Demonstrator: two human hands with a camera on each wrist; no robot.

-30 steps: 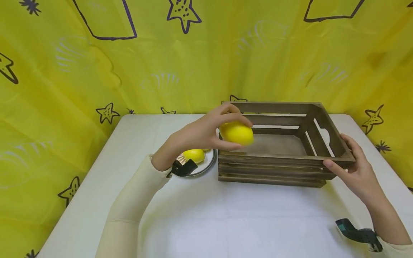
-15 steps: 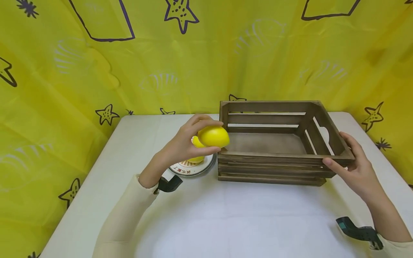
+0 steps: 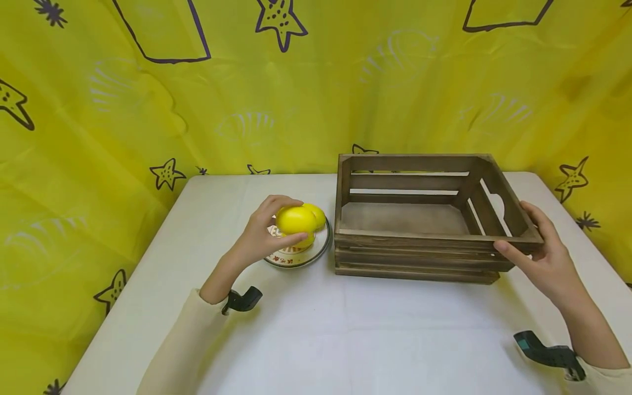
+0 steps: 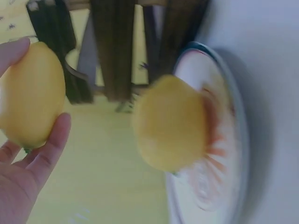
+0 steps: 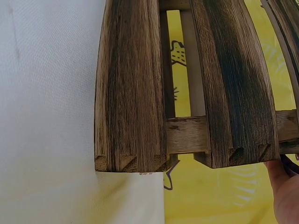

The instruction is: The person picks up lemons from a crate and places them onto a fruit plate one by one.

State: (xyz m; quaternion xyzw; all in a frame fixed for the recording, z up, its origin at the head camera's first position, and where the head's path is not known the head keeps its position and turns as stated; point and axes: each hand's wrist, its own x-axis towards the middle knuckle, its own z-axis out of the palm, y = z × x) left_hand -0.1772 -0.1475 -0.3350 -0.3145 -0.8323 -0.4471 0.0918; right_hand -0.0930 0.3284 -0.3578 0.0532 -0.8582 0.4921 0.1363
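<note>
A yellow lemon (image 3: 295,220) is held between the thumb and fingers of my left hand (image 3: 258,233), close over a white plate (image 3: 323,241) with a dark rim. Two more lemons sit on that plate, one lemon (image 3: 317,214) behind the held one and another lemon (image 3: 307,241) partly hidden under it. The left wrist view shows the held lemon (image 4: 33,95) apart from a lemon (image 4: 170,123) on the plate. On the right, my right hand (image 3: 548,263) grips the near right corner of a brown slatted wooden crate (image 3: 419,244), thumb on the front rim.
Just right of the plate, the crate stands on a white-covered table (image 3: 345,334), its bare floor (image 3: 405,218) showing. A yellow curtain (image 3: 316,99) with drawn stars hangs behind the table. Dark wrist mounts (image 3: 244,299) are strapped to both wrists.
My left hand has carried the lemon left and down, from the crate's left end to above the plate. My right hand stays on the crate corner.
</note>
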